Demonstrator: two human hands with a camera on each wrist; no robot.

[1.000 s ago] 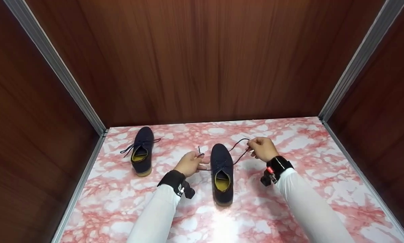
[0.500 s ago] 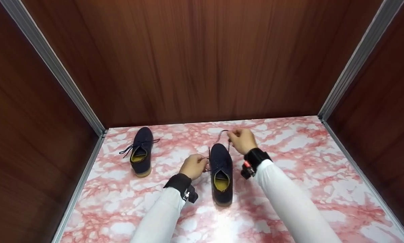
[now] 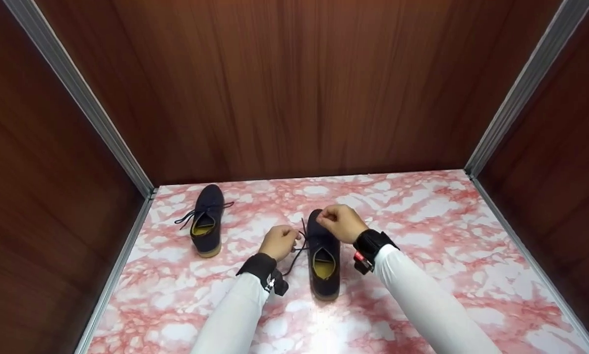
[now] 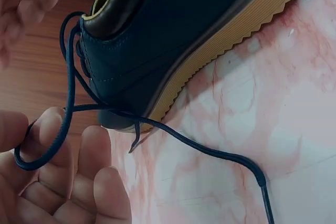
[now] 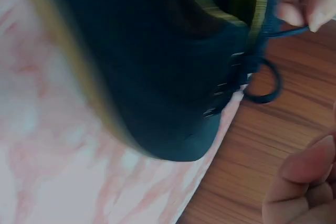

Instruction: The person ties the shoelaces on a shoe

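A navy lace-up shoe [image 3: 325,287] with a yellow lining stands on the pink-and-white marbled surface, toe pointing away. At its left side my left hand [image 3: 279,242] pinches a loop of the dark shoelace [image 4: 67,93] between thumb and index finger. From the loop a loose lace end trails down across the surface in the left wrist view. Above the toe hovers my right hand [image 3: 342,223], its fingers loosely bent; in the right wrist view no lace shows in the right hand [image 5: 304,187].
A matching navy shoe [image 3: 209,196] stands at the back left, its laces spread to both sides. Brown wood-grain panels [image 3: 294,98] with grey metal corner strips [image 3: 520,83] enclose the surface at the back and sides.
My right hand has moved left from the shoe's right side to above its toe, and has let go of the lace. The lace end now hangs on the left. My left hand has moved closer.
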